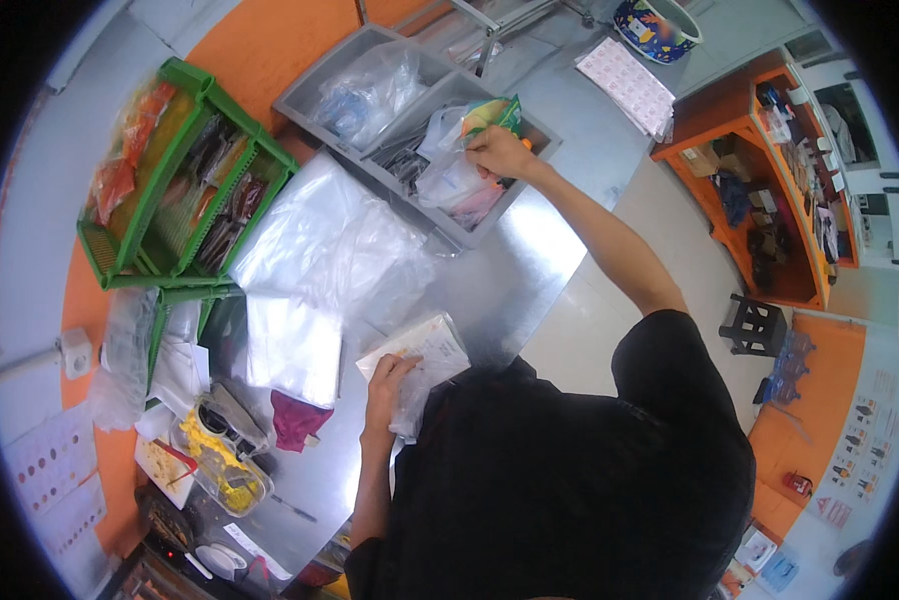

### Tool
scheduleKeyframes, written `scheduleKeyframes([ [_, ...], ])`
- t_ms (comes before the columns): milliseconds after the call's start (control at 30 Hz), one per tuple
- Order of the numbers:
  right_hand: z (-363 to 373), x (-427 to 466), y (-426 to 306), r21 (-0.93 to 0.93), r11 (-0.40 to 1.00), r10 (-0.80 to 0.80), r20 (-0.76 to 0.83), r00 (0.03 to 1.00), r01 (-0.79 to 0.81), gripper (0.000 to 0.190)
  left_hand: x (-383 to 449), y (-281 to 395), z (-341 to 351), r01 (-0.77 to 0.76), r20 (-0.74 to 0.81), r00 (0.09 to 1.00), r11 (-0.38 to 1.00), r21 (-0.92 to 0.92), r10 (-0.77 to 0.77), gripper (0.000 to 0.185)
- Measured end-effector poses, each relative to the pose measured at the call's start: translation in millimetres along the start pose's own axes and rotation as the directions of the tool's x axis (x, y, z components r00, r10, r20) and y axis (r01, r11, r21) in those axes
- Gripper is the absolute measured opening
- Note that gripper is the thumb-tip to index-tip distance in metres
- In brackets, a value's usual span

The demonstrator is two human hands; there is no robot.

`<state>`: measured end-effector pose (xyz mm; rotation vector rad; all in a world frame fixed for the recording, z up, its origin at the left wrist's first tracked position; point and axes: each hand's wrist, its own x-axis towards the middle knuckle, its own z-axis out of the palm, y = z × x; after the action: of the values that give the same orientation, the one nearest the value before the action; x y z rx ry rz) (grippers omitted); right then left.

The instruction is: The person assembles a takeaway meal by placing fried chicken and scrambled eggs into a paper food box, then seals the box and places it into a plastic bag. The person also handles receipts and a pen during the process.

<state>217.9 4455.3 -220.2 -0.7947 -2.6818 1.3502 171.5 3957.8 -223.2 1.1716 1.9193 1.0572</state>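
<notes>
My right hand reaches into the right compartment of a grey divided plastic bin. Its fingers are closed on a thin plastic bag, beside a green and yellow packet. My left hand rests on a white box or packet in clear plastic, near my body at the edge of the metal table; the fingers lie along its lower left side. Large clear plastic bags and a stack of clear plastic sheets lie to the left of it.
A green plastic rack with packets stands at the left. Below it are a clear tub with yellow food, a dark red cloth and a pan. Printed sheets and a patterned basket are on the table's far end.
</notes>
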Motion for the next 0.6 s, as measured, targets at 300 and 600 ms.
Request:
scheduleKeyframes([
  [300, 5, -35, -11, 0.024, 0.998, 0.059, -0.277, 0.959, -0.054, 0.026, -17, -24, 42, -0.058, -0.339, 0.937, 0.923, -0.38, -0.081, 0.012],
  [600, -20, -55, -11, 0.085, 0.996, 0.057, -0.325, 0.944, -0.031, 0.024, -21, -11, 37, -0.04, -0.324, 0.946, 0.996, -0.082, 0.011, 0.009],
])
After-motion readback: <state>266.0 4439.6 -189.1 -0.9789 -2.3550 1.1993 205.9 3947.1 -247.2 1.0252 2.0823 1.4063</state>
